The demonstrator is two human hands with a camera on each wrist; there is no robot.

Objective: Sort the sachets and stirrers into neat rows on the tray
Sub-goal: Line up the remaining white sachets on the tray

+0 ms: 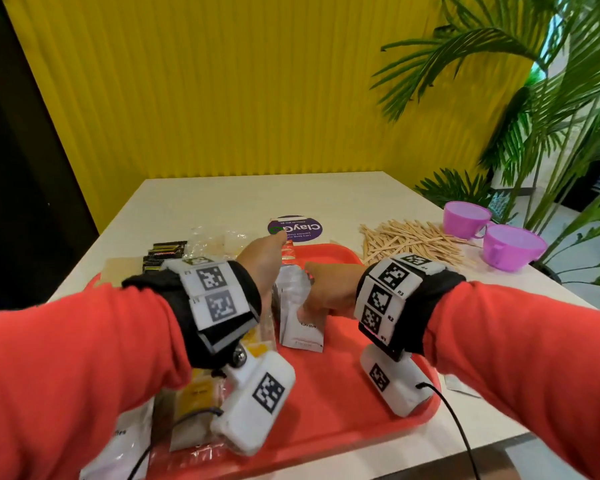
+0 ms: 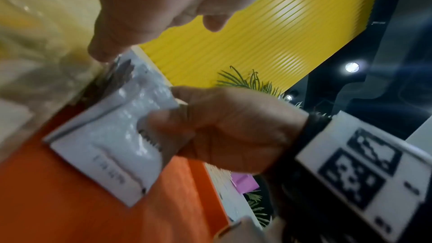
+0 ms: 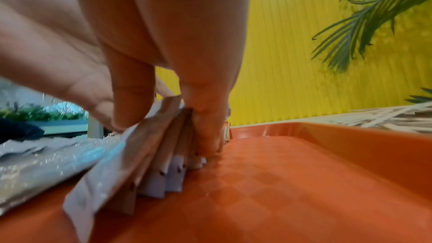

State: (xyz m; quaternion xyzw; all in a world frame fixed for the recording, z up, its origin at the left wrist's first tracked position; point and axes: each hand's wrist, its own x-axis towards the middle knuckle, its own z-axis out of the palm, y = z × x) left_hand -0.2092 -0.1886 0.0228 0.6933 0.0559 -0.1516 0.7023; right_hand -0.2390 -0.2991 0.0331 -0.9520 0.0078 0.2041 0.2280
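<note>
Both hands, left hand (image 1: pixel 262 261) and right hand (image 1: pixel 329 289), pinch the standing white sachets (image 1: pixel 300 315) mid-tray (image 1: pixel 343 393). Square their lower edges against the tray floor, then ease them down evenly; stirrers (image 1: pixel 413 240) wait on the worktop (image 1: pixel 222 199), far right.

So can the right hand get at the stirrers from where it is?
Probably yes: the stirrers lie loose on the table just beyond the tray, nothing between, but the right hand must first let go of the white sachets.
</note>
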